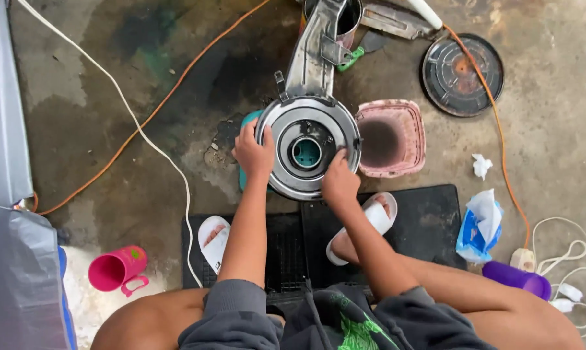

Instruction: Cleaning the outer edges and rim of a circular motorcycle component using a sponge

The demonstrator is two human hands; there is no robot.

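Both hands, left hand (253,152) and right hand (339,181), grasp the round metal housing (308,148) with curled fingers, beside a pink basket (391,137).

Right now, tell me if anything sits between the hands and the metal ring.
Nothing visible does. The left hand grips the metal ring at its left rim, and the right hand rests on its lower right rim. Both touch it directly.

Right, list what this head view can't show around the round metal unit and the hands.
- Metal unit: its base and the teal thing beneath it are mostly covered by the unit itself.
- Left hand and right hand: fingertips curl over the rim, so the grip is unclear.
- Metal can: cut off by the top edge.
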